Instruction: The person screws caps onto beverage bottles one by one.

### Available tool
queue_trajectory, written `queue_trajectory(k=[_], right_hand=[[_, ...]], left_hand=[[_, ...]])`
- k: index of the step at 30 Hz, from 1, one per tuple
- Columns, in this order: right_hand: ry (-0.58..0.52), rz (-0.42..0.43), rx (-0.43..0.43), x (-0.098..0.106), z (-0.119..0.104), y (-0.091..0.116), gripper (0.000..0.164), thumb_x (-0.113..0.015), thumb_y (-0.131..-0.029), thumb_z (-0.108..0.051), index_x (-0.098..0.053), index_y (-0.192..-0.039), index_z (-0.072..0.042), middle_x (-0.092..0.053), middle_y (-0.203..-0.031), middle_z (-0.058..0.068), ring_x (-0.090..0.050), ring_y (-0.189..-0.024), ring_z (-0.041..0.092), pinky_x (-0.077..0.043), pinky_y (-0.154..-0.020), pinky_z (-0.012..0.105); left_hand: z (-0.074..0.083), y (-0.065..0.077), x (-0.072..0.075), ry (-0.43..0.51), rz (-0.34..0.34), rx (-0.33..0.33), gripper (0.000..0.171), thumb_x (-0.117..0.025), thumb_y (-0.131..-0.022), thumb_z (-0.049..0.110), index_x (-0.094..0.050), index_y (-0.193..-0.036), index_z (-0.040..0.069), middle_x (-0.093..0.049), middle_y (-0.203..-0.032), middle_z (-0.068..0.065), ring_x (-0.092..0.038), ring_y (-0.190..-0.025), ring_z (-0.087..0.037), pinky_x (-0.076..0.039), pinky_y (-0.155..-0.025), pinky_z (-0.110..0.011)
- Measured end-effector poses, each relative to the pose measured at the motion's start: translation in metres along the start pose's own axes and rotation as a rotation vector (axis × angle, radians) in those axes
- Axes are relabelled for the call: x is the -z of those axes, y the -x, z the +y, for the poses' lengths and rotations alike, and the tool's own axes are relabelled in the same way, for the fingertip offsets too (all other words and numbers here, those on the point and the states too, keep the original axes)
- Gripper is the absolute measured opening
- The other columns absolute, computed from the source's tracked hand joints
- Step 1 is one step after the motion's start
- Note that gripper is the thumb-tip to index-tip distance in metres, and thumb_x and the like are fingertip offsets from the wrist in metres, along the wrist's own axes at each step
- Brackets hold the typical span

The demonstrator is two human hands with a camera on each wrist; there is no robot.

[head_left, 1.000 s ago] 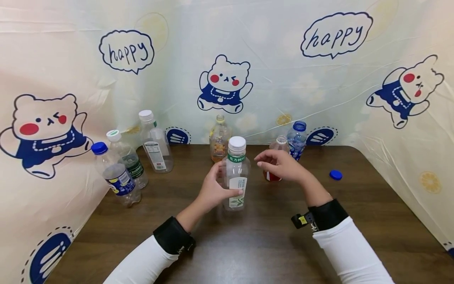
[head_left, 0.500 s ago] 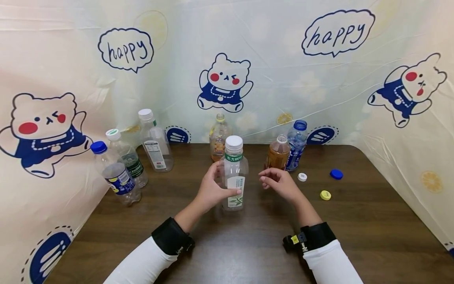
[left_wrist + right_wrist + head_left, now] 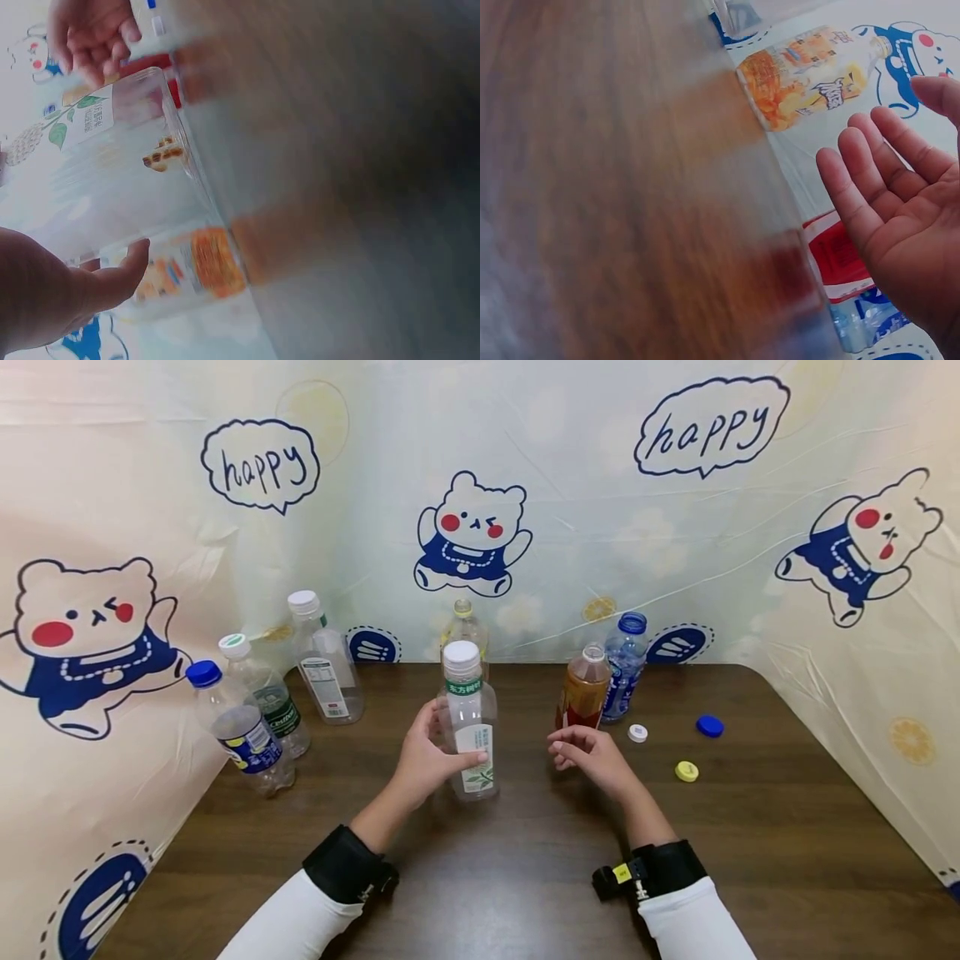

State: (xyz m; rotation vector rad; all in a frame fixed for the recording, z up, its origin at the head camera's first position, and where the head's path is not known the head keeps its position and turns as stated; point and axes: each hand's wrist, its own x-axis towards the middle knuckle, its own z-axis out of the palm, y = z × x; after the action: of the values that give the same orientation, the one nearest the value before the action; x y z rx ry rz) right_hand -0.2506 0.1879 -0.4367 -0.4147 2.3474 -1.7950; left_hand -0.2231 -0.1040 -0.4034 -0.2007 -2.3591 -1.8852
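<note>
My left hand (image 3: 427, 753) grips a clear, empty-looking plastic bottle (image 3: 476, 739) from its left side, thumb across the leafy label. The bottle stands upright with its white cap (image 3: 461, 656) on; in the left wrist view, fingers curve round the bottle (image 3: 67, 191). My right hand (image 3: 597, 758) holds nothing, and its relaxed fingers (image 3: 885, 161) show loosely spread in the right wrist view. Just beyond it is an uncapped bottle of brown drink (image 3: 583, 689). Behind the gripped bottle, partly hidden, stands an uncapped bottle with orange print (image 3: 802, 79).
At the left stand a blue-capped bottle (image 3: 246, 735), a green-labelled bottle (image 3: 279, 703) and a clear white-capped bottle (image 3: 326, 672). An uncapped blue bottle (image 3: 626, 670) is at the back right. Loose white (image 3: 637, 733), blue (image 3: 709, 726) and yellow caps (image 3: 686, 771) lie on the table (image 3: 525, 877).
The right hand has come down and nearer from in front of the brown drink bottle, uncovering the white and yellow caps. My left hand has shifted the gripped bottle slightly left.
</note>
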Motion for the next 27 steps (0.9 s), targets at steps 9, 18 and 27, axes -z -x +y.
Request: queue_trajectory(k=[9,18,27], right_hand=[[-0.026,0.021,-0.021,0.001,0.006,0.0,0.031,-0.056,-0.1,-0.02,-0.061,-0.118,0.006,-0.066,-0.105,0.019,-0.066,-0.087,0.026,-0.055,-0.082,0.035],[-0.037,0.023,-0.031,0.003,0.009,0.001,0.033,-0.057,-0.1,-0.022,-0.06,-0.119,0.005,-0.065,-0.105,0.019,-0.066,-0.089,0.028,-0.055,-0.082,0.033],[-0.047,0.016,-0.024,0.003,0.008,0.003,0.035,-0.055,-0.101,-0.023,-0.06,-0.119,0.007,-0.065,-0.104,0.019,-0.066,-0.089,0.03,-0.056,-0.081,0.032]], left_hand=[[-0.006,-0.005,0.047,0.024,0.144,0.041,0.098,-0.094,-0.063,0.021,-0.037,-0.143,0.01,-0.049,-0.139,-0.012,-0.043,-0.13,-0.029,-0.035,-0.107,-0.052],[-0.016,-0.012,0.089,-0.039,0.32,0.08,0.099,-0.092,-0.066,0.028,-0.035,-0.145,0.013,-0.046,-0.141,-0.011,-0.041,-0.13,-0.028,-0.035,-0.107,-0.05],[-0.024,-0.024,0.116,-0.088,0.509,0.097,0.096,-0.089,-0.07,0.025,-0.032,-0.146,0.014,-0.043,-0.139,-0.013,-0.041,-0.128,-0.027,-0.037,-0.106,-0.047]])
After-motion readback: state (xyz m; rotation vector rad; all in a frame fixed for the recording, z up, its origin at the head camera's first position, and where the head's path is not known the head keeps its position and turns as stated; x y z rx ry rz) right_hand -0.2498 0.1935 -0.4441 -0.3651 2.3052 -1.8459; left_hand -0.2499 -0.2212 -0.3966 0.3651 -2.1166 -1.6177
